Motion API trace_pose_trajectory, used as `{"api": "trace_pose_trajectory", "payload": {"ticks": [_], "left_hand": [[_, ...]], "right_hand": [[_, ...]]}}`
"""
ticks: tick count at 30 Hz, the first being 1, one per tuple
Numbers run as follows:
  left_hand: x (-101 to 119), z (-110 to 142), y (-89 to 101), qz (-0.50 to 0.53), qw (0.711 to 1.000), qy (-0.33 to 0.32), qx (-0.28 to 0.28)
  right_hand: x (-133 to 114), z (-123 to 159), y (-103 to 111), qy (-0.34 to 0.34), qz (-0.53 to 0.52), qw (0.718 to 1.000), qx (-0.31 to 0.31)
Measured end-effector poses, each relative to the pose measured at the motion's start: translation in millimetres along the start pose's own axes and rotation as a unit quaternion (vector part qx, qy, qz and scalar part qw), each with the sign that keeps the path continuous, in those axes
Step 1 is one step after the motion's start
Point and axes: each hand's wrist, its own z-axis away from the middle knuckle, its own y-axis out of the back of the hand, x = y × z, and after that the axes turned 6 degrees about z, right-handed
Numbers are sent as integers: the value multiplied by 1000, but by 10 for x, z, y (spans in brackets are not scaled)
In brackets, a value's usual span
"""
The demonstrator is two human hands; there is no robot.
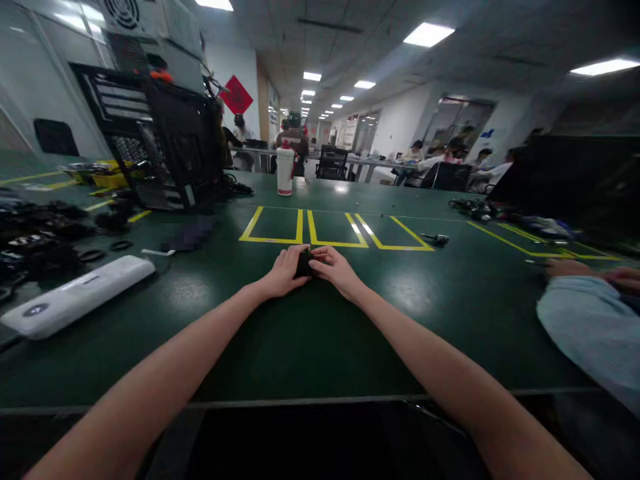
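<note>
Between my two hands, low over the green table (310, 347), is a small black part (303, 264); its exact kind is too small to make out. My left hand (286, 272) is closed round its left side, with the fingers over the top. From the right, the thumb and fingers of my right hand (336, 268) pinch it. Just beyond the hands, yellow tape outlines (335, 244) mark several boxes on the tabletop. A small dark metal piece (436, 239) lies at the right end of these outlines.
Left, a long white device (80, 293) lies before a pile of black parts (40, 233). A black computer case (175, 140) and a white cup (285, 171) stand farther back. At right, a co-worker's sleeve (590, 327) rests near more parts (475, 208) and a dark screen (570, 173).
</note>
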Motion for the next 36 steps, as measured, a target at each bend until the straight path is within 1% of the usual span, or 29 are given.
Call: {"api": "trace_pose_trajectory", "payload": {"ticks": [4,8,10,15,22,26,28,31,33,36], "left_hand": [[0,4,5,4,1000,1,3],[31,-3,34,8,1000,3,-4],[44,-7,47,10,1000,3,-6],[29,-4,37,16,1000,-2,0],[10,4,30,22,1000,-3,0],[28,0,35,22,1000,-2,-2],[34,-5,31,15,1000,0,-1],[33,-9,22,10,1000,4,1],[26,-7,18,13,1000,2,2],[15,0,21,16,1000,0,3]], "right_hand": [[-15,-23,11,-6,7,1000,-13],[-34,1,19,32,3,999,-32],[-37,19,20,38,12,999,-29],[-35,24,11,1,-3,1000,-15],[-28,-14,30,-34,-11,999,-20],[-41,8,51,23,3,999,-32],[-50,25,49,39,11,999,-31],[-63,39,32,16,13,1000,-22],[-69,36,19,-5,-5,1000,-17],[-68,15,9,-19,-26,999,-12]]}}
